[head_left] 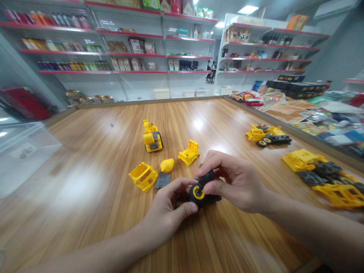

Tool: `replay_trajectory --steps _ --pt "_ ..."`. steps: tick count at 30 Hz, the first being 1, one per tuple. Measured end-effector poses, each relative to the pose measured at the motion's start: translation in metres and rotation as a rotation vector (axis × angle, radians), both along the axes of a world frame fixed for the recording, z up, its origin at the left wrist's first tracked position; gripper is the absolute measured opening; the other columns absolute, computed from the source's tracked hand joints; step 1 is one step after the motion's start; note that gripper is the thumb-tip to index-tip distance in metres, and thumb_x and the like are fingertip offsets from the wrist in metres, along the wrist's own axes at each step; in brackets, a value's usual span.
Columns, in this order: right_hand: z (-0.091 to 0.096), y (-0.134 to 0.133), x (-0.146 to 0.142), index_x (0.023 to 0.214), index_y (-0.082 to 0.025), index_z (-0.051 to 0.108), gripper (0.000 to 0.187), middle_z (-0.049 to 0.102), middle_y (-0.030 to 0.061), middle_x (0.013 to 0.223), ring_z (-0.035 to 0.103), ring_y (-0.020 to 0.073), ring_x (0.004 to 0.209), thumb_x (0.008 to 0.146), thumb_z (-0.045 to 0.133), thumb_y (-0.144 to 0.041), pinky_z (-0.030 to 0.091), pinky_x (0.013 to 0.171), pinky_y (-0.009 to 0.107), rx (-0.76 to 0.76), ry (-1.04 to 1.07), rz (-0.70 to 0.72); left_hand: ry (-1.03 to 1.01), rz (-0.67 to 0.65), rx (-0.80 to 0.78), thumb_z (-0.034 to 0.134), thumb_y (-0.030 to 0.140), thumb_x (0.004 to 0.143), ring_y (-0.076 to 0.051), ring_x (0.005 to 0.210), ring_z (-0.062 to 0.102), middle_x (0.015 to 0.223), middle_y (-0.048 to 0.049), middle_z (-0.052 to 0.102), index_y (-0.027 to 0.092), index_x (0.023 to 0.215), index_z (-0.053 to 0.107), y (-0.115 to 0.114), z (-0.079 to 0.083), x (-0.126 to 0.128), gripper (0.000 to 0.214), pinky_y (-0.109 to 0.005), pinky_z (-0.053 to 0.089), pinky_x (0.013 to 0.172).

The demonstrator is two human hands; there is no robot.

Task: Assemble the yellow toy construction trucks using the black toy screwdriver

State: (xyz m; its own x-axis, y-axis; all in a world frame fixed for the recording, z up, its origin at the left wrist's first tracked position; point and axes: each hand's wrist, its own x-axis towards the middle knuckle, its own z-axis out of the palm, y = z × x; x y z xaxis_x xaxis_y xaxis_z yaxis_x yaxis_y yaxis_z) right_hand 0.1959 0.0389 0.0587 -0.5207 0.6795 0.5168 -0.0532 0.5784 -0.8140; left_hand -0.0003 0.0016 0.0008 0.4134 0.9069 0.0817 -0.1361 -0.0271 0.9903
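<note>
My left hand (172, 210) is closed around a black toy truck chassis (210, 200), its thumb beside a black wheel with a yellow hub (198, 192). Between the thumb and fingers of my right hand (234, 182) is a second black toy wheel (208, 176), held against the first one. Parts of the chassis are hidden behind my fingers. Just beyond my hands lie a yellow toy cab (189, 152), a yellow mixer drum (167, 165), a grey plate (163, 180) and a yellow open frame (143, 177).
An assembled yellow toy vehicle (152, 136) stands farther back. Yellow and black toy parts (269, 135) lie at the right, with a larger pile (327, 178) nearer me. A clear plastic bin (28, 155) is at the left. Packaged goods (301, 110) sit past the table's right edge.
</note>
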Motion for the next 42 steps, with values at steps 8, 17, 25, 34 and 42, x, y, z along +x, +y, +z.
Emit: replay_trajectory --steps 8,17,25,34,42 --pt "0.0 -0.001 0.001 0.097 -0.018 0.065 0.015 0.059 0.0012 0.083 0.054 0.0111 0.071 0.084 0.07 -0.024 0.043 0.058 0.023 -0.056 0.027 0.03 0.0 -0.013 -0.021 0.077 0.024 0.074 -0.019 0.088 0.059 0.091 -0.0028 0.063 0.023 0.115 0.061 -0.001 -0.001 0.0 0.044 -0.034 0.045 0.088" --pt "0.001 -0.002 -0.002 0.095 -0.018 0.066 0.016 0.06 0.0011 0.083 0.055 0.011 0.07 0.081 0.072 -0.022 0.043 0.057 0.023 -0.068 0.034 0.057 0.063 -0.025 -0.005 0.08 0.024 0.069 -0.021 0.093 0.057 0.094 -0.0039 0.064 0.019 0.105 0.066 -0.003 0.002 0.002 0.04 -0.031 0.045 0.08" --pt "-0.003 0.002 0.0 0.108 -0.02 0.064 0.021 0.066 0.0055 0.097 0.062 0.0146 0.08 0.087 0.066 -0.025 0.048 0.06 0.024 -0.05 0.112 -0.111 -0.109 0.003 -0.063 0.069 0.024 0.081 -0.023 0.104 0.06 0.112 -0.0076 0.066 0.022 0.119 0.06 -0.003 0.004 -0.002 0.039 -0.034 0.044 0.091" --pt "-0.003 0.025 0.006 0.104 -0.017 0.059 0.021 0.056 0.0002 0.073 0.055 0.0124 0.063 0.097 0.041 -0.024 0.046 0.059 0.027 -0.187 0.103 -0.414 -0.283 0.078 -0.352 0.068 0.034 0.078 -0.018 0.072 0.062 0.089 -0.0083 0.063 0.016 0.11 0.066 0.001 0.015 -0.001 0.037 -0.024 0.048 0.055" --pt "-0.009 0.014 -0.002 0.105 -0.015 0.066 0.026 0.065 0.0029 0.086 0.058 0.0138 0.075 0.092 0.055 -0.035 0.044 0.067 0.026 -0.117 -0.426 -0.063 -0.198 0.121 -0.349 0.064 0.04 0.084 -0.008 0.055 0.05 0.078 -0.0023 0.059 0.018 0.115 0.059 0.005 0.01 0.004 0.038 -0.015 0.032 0.041"
